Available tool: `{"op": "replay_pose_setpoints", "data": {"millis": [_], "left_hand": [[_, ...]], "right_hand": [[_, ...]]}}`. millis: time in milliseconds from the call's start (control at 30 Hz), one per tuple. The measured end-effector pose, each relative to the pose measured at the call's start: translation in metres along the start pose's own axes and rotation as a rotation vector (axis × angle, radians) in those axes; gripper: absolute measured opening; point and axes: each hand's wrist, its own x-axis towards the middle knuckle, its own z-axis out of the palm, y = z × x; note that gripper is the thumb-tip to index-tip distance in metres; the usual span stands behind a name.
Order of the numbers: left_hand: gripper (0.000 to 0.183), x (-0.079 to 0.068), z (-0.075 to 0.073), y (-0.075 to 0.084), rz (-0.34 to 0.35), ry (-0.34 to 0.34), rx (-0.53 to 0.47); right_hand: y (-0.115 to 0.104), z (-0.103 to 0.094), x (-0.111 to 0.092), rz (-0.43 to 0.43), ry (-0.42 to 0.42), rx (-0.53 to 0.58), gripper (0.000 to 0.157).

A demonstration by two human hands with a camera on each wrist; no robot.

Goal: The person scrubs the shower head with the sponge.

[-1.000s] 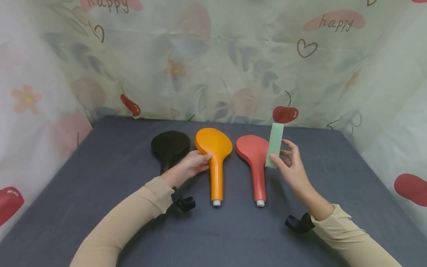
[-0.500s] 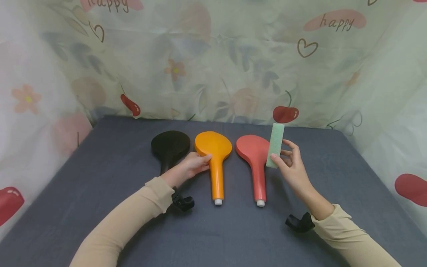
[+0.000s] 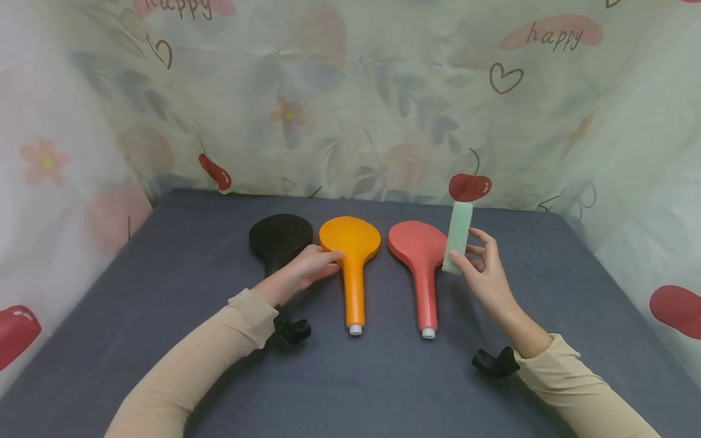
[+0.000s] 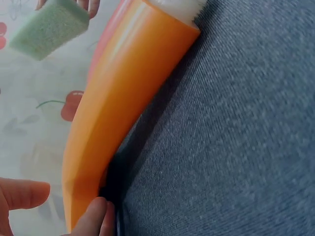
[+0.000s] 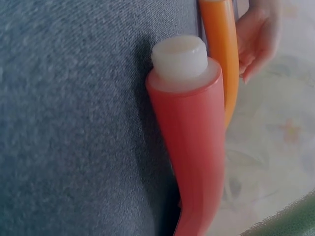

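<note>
On the counter [image 3: 350, 389] here lie a black paddle [image 3: 281, 236], an orange paddle [image 3: 350, 236] and a red paddle [image 3: 417, 242]. The left grip [image 3: 303, 266], loosely spread, is at the orange neck; the right grip [image 3: 487, 277] pinches a green sponge [image 3: 459, 234] near the red one.

We see an orange paddle [image 3: 353, 267] with a white cap [image 3: 356, 330]; left of it, a black paddle [image 3: 281, 236]; right of it, a coral-red paddle [image 3: 420, 261], then a pale green block [image 3: 457, 234]. Under the orange paddle, slate-blue counter [image 3: 356, 389]; behind it, pale cloth [image 3: 339, 85] printed with red cherries [image 3: 471, 187], brown hearts [image 3: 506, 78], orange flowers [image 3: 288, 114].
</note>
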Motion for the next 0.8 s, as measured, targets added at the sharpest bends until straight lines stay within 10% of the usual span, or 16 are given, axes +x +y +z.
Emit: {"op": "replay_pose_setpoints", "data": {"millis": [433,800], "left_hand": [[0.063,-0.025,0.014,0.018,0.204,0.113,0.245],[0.047,-0.031,0.066,0.024,0.197,-0.142,0.165]], "right_hand": [[0.011,-0.018,0.008,0.021,0.058,-0.037,0.072],[0.023,-0.035,0.021,0.110,0.141,-0.080,0.076]]}}
